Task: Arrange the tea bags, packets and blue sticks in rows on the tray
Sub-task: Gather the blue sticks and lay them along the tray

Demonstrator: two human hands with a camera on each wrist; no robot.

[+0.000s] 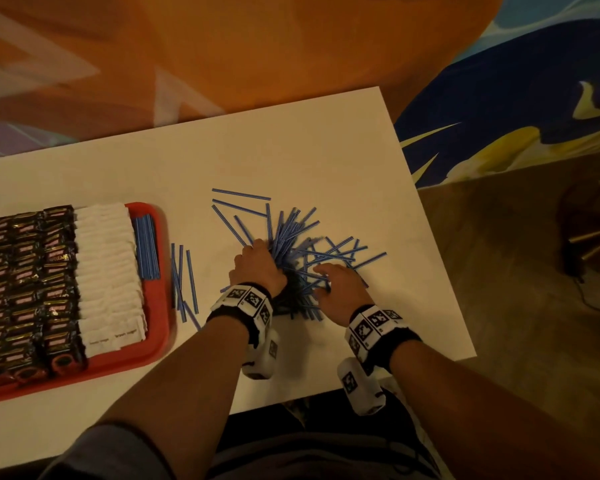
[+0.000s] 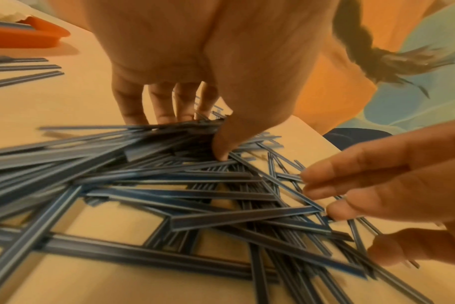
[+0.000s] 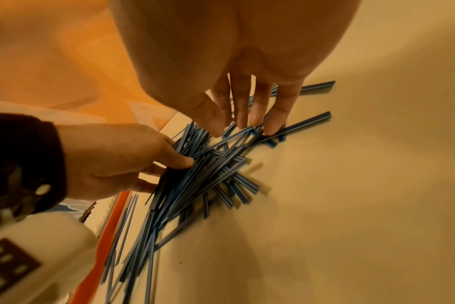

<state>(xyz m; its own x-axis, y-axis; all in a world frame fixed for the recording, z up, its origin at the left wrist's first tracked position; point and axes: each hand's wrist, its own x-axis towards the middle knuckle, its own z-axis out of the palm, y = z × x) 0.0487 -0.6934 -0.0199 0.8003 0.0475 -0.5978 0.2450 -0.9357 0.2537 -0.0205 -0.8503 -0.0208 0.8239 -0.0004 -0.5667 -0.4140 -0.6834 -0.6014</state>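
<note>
A scattered pile of blue sticks (image 1: 329,258) lies on the white table (image 1: 291,150). My left hand (image 1: 257,249) grips a fanned bundle of blue sticks (image 1: 288,226) between thumb and fingers (image 2: 195,133). My right hand (image 1: 322,271) lies flat with straight fingers (image 3: 247,121) touching loose sticks just right of the bundle. On the red tray (image 1: 156,341) at the left stand rows of dark packets (image 1: 25,289), white tea bags (image 1: 108,271) and a narrow row of blue sticks (image 1: 146,247).
A few loose blue sticks (image 1: 182,282) lie between the tray and my left hand, and others (image 1: 239,195) lie farther back. The table's right edge (image 1: 440,271) runs close to the pile. Its front edge passes under my forearms.
</note>
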